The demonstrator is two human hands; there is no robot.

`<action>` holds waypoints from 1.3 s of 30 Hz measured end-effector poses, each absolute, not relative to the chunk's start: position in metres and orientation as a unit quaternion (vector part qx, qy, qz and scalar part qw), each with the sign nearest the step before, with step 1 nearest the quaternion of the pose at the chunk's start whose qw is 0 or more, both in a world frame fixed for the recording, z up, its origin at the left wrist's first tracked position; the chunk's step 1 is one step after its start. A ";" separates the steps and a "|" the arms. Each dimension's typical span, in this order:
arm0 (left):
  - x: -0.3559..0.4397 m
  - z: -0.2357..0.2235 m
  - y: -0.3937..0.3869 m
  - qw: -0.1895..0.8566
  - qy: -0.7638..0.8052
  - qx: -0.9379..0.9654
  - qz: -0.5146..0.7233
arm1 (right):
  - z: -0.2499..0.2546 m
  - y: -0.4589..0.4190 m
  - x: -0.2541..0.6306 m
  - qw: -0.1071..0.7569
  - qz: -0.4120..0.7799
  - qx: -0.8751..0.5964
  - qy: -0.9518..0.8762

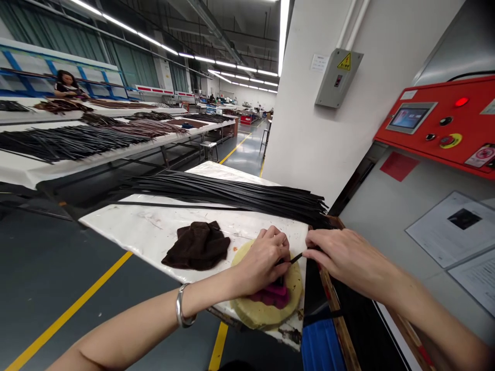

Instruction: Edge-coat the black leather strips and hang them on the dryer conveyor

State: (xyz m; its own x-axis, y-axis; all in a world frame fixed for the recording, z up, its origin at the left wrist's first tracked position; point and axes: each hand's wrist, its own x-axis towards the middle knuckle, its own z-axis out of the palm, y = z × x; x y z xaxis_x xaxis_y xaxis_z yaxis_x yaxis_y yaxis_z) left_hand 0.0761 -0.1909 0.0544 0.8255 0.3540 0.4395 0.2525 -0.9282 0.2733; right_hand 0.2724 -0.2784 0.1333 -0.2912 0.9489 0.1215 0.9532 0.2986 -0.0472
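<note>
My left hand [265, 257] is closed over a thin black strip [296, 257] and presses down on a magenta cloth [273, 296] that lies on a round yellow pad [251, 309]. My right hand [342, 257] pinches the same strip at its right end, close to the left hand. A long bundle of black strips [232, 193] lies across the white table [154, 232] behind both hands. A silver bracelet [181, 308] is on my left wrist.
A crumpled dark brown cloth [197, 246] lies left of the pad. A red control panel [436, 123] with a screen stands at the right, above a grey surface with papers [456, 226]. Long tables with more strips [69, 141] stretch to the left; a person [66, 85] works far back.
</note>
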 end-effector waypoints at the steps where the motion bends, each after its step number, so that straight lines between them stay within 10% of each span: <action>1: 0.076 0.057 -0.188 0.062 0.160 0.946 0.276 | 0.133 -0.281 0.276 0.105 0.042 -0.620 -0.776; 9: 0.063 0.051 -0.188 -0.218 0.120 0.855 0.455 | 0.056 -0.284 0.285 0.379 0.399 -0.586 -0.595; 39: -0.006 -0.004 -0.219 -0.018 0.341 0.758 0.556 | -0.004 -0.292 0.248 0.394 0.175 -0.568 -0.701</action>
State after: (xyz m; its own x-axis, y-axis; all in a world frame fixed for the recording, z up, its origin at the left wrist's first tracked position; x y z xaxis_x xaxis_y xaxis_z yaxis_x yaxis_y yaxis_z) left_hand -0.0061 -0.2192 -0.0040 0.1491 0.4969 0.8549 0.5374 -0.7665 0.3517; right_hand 0.2480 -0.2921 -0.0045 -0.0447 0.9343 0.3538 0.6582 0.2939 -0.6931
